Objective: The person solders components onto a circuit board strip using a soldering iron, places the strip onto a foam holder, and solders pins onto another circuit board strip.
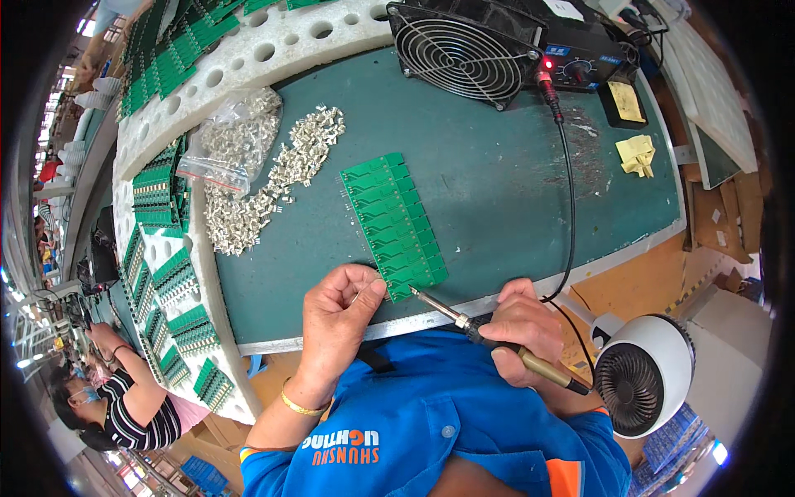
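A green circuit board panel (393, 219), scored into several strips, lies on the dark green bench mat in front of me. My left hand (344, 302) pinches the near left corner of the panel between thumb and fingers; whether a small part is also in that pinch is hidden. In my right hand (526, 331) is a soldering iron (476, 325), its fingers wrapped round the handle. The iron's tip meets the panel's near end, close to my left fingertips. Small connectors stick out along the panel's left edge.
Loose white connectors (236, 224) lie in a heap at the left, beside a clear plastic bag (240, 137) of them. White foam (211, 315) holds rows of boards. A black fan (464, 54) and soldering station (571, 62) stand far right, near a yellow sponge (625, 101). The iron's cord (573, 207) crosses the right side.
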Motion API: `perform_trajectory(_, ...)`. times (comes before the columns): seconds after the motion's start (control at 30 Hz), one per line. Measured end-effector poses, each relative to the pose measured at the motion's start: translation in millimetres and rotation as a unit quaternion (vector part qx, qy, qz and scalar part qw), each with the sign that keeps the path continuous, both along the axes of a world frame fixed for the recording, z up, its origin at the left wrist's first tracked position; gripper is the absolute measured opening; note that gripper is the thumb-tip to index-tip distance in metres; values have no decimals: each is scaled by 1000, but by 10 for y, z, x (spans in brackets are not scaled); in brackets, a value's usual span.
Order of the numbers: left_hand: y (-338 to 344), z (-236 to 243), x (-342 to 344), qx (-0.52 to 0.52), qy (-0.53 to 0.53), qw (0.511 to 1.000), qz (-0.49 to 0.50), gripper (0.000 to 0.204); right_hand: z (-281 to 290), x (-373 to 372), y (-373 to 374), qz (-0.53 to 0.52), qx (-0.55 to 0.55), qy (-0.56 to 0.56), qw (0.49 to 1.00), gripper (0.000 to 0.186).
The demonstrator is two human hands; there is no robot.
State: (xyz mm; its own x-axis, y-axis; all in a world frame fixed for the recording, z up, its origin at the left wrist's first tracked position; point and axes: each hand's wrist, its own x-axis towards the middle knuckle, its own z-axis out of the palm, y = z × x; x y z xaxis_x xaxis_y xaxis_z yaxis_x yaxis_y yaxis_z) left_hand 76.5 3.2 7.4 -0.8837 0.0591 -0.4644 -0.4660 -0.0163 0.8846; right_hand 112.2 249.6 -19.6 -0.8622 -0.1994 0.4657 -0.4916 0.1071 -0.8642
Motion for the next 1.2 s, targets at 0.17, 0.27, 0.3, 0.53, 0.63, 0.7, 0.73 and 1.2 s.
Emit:
perform_trajectory(0.17,2,20,12,8,-4,1000,9,7,4,-42,0,0,-15,-1,1000,19)
perform_trajectory(0.27,-17,6,17,10,-4,1000,9,7,3,-55,-8,-4,-21,0,1000,20)
perform_trajectory(0.3,-24,9,18,7,-8,1000,5,6,5,-59,-11,-5,-24,0,1000,21)
perform_trajectory(0.53,-30,22,10,16,-9,1000,1,6,-5,-76,-23,-2,-35,-5,999,22)
perform_trajectory(0.63,-20,34,3,16,-8,1000,1,8,-31,-57,-48,-9,-48,-3,999,23)
perform_trajectory(0.7,-14,43,-8,22,-8,1000,11,9,-35,-53,-77,-21,-89,-10,996,27)
perform_trajectory(0.73,-22,55,-18,21,-6,1000,12,9,-25,-63,-84,-21,-90,-8,996,27)
perform_trajectory(1.2,-184,50,-21,120,-52,990,42,9,41,-403,-397,-19,-57,64,996,47)
